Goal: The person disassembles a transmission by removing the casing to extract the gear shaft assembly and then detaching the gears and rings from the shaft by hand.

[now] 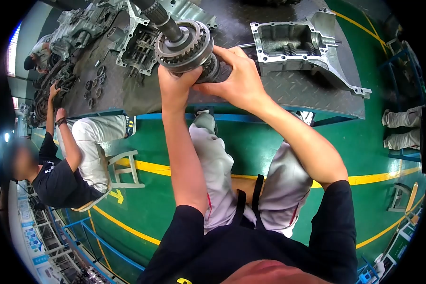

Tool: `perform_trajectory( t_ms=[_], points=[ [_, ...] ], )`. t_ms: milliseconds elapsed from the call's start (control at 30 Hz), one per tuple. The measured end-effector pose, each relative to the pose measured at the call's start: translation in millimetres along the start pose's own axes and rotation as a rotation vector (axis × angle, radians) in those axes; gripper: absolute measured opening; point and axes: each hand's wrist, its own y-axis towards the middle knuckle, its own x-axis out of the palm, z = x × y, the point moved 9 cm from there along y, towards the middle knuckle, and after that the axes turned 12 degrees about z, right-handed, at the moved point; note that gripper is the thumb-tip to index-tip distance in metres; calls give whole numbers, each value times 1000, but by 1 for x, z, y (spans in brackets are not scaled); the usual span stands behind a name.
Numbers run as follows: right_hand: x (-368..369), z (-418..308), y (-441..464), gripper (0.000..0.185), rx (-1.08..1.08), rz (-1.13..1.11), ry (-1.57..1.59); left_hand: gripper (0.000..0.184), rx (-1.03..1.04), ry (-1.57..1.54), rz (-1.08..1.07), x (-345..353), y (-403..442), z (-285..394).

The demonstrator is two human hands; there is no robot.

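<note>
A metal gear shaft [184,45] with a large toothed ring is held up over the table's near edge, its thin end pointing to the upper left. My left hand [177,83] grips it from below on the left side. From the right, my right hand [236,78] has its fingers and thumb around the lower gears. Part of the gears is hidden behind my hands. An open metal housing [139,42] lies just left of the shaft. Another cast housing [288,45], hollow side up, rests to the right of my right hand.
The dark metal table [317,94] has a blue frame below. Several small rings [89,85] and more gearbox parts [80,31] lie to the left. A co-worker [64,182] sits at the left on a stool. Other people stand or work at the far left and right.
</note>
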Motion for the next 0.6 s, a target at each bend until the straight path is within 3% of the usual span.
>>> perform_trajectory(
  t_ms=[200, 600],
  points=[
    [4, 2, 0, 81, 37, 81, -9, 41, -15, -4, 83, -4, 4, 0],
    [6, -2, -1, 79, -47, 103, -62, 49, -17, -103, 27, -10, 5, 1]
  ],
)
